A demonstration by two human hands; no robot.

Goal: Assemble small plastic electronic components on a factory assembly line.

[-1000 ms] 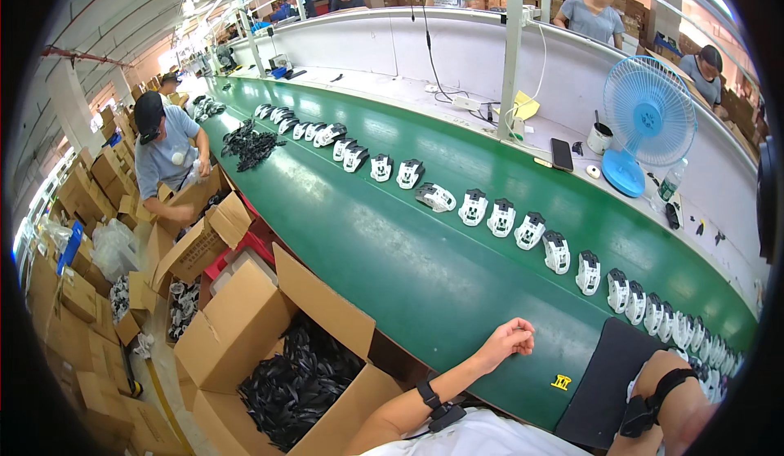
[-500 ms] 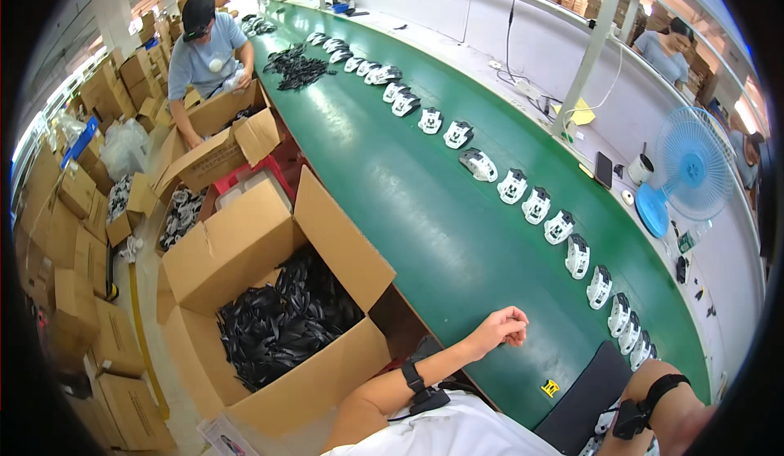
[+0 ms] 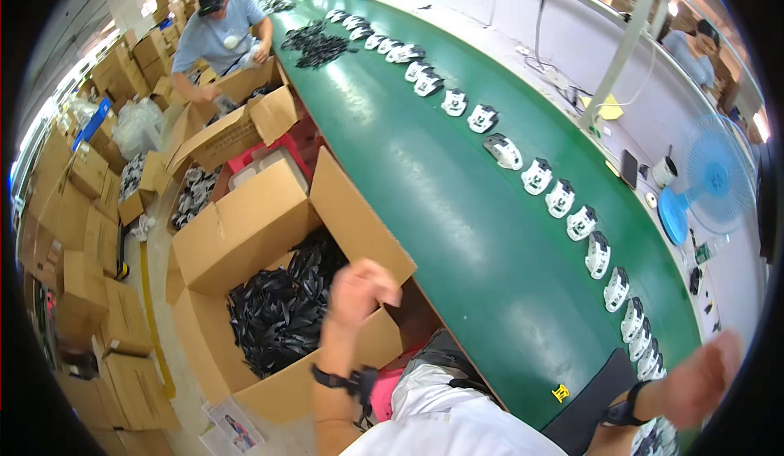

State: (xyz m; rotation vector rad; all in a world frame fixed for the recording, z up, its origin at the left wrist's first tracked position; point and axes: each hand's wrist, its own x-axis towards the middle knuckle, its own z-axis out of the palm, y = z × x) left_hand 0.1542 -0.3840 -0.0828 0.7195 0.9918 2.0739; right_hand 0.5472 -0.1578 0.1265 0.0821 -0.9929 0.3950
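Observation:
My left hand (image 3: pixel 363 291) is raised over the near right edge of an open cardboard box (image 3: pixel 245 219), its fingers bent but smeared by motion. In that box lies a heap of thin black plastic pieces (image 3: pixel 282 317). At the lower right my right hand (image 3: pixel 704 378) is strongly blurred, near the close end of a curved row of white-and-black plastic shells (image 3: pixel 598 255) shaped like computer mice. A black mat (image 3: pixel 596 407) lies below that row, with a small yellow piece (image 3: pixel 560 393) beside it. Whether either hand holds anything cannot be made out.
The long green belt table (image 3: pixel 425 203) carries a pile of black pieces (image 3: pixel 314 46) farther up. A blue fan (image 3: pixel 706 174), a phone (image 3: pixel 629 169) and a bottle (image 3: pixel 712 249) stand along the right ledge. Another person (image 3: pixel 224 35) handles things at a second carton (image 3: pixel 233 125). Cartons (image 3: pixel 90 284) crowd the left.
My left hand has moved left from above the green table to the box of black pieces. My right hand has moved up and outward, and the view has shifted slightly.

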